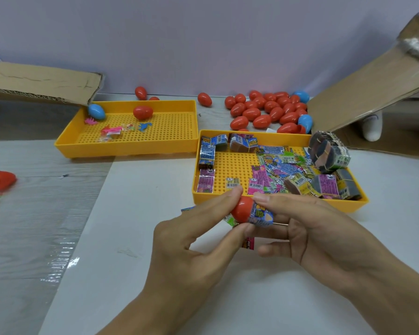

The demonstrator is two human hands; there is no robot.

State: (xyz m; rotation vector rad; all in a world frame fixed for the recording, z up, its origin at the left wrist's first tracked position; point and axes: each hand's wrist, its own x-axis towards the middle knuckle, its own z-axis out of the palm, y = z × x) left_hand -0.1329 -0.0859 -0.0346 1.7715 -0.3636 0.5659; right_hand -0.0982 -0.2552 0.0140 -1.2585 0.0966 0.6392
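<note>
Between the two hands, held just above the white tabletop, is a red plastic egg (242, 210), tilted with its bare end toward the left hand (191, 240). That hand pinches the egg between forefinger and thumb. The right hand (312, 228) grasps the other end, where a printed label (261, 215) is wrapped around the shell, with its forefinger on top and its other fingers curled below. A pink scrap of label (248, 244) shows just beneath the thumbs. Just beyond the fingertips sits a yellow tray (348, 205) holding loose labels (276, 165) and banded label bundles (329, 152). Its near wall is close to the egg. Farther out from the left hand, a second yellow tray (131, 148) holds a blue egg (96, 111), another red egg (142, 112) and a few small plastic toys (111, 130). Well past both trays lies a heap of eggs (264, 112), mostly red with a few blue. Beyond the right hand a cardboard flap (361, 93) leans over the table, and another piece of cardboard (41, 81) lies out past the left one. Far off to the left hand's outer side rests an open red egg half (1, 180).
</note>
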